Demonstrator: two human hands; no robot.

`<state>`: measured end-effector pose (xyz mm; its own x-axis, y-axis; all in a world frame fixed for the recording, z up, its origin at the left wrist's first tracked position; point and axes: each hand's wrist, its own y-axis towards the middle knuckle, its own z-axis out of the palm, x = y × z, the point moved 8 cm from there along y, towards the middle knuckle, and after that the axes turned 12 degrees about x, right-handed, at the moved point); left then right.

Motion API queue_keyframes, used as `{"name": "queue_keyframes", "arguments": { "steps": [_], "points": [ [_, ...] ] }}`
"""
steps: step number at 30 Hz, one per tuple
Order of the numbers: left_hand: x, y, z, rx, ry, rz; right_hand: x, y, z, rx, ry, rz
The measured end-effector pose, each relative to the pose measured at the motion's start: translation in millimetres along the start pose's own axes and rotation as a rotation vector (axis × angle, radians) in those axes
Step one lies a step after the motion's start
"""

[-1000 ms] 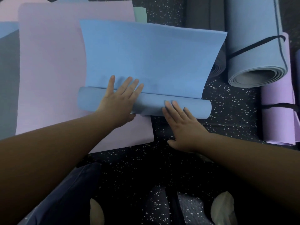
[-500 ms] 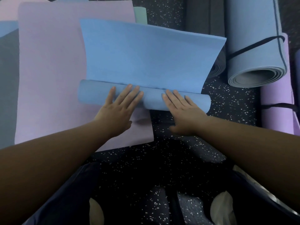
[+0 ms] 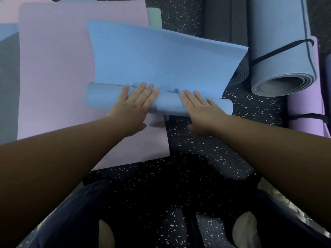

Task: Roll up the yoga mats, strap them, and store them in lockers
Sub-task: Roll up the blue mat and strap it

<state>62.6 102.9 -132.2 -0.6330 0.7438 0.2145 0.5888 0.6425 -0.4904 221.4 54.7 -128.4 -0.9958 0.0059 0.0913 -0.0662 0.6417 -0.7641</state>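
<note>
The floor [image 3: 188, 158] is dark, nearly black, and flecked all over with small white and grey specks, like rubber gym flooring. It fills the lower middle of the view and runs up the right side. At the top right, a dark grey surface with upright seams [image 3: 225, 20] rises from it, perhaps a wall panel or doors. The light is dim, cool and bluish.

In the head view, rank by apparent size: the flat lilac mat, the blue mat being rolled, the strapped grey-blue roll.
1. Flat lilac mat, though partly covered.
2. Blue mat, flat part plus roll.
3. Strapped grey-blue roll, cut off by the frame's top.
</note>
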Motion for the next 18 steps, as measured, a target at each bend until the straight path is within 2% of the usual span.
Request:
{"name": "queue_keyframes", "arguments": {
  "steps": [5,12,15,18],
  "points": [
    [8.7,6.7,-7.0,-0.05,-0.017,0.031,5.5,-6.2,-2.1,-0.088,0.05,0.034],
    [21.0,26.6,-19.9,-0.015,-0.043,0.007,1.2,-6.5,-14.7,-0.118,0.105,0.023],
    [21.1,25.1,-22.8,-0.106,-0.049,0.009,3.4,-10.5,-15.2,-0.142,0.051,0.01],
    [17.2,15.7,-25.3,-0.288,-0.051,0.041,6.8,-17.3,-15.4,-0.192,-0.011,-0.016]
  ]
}}
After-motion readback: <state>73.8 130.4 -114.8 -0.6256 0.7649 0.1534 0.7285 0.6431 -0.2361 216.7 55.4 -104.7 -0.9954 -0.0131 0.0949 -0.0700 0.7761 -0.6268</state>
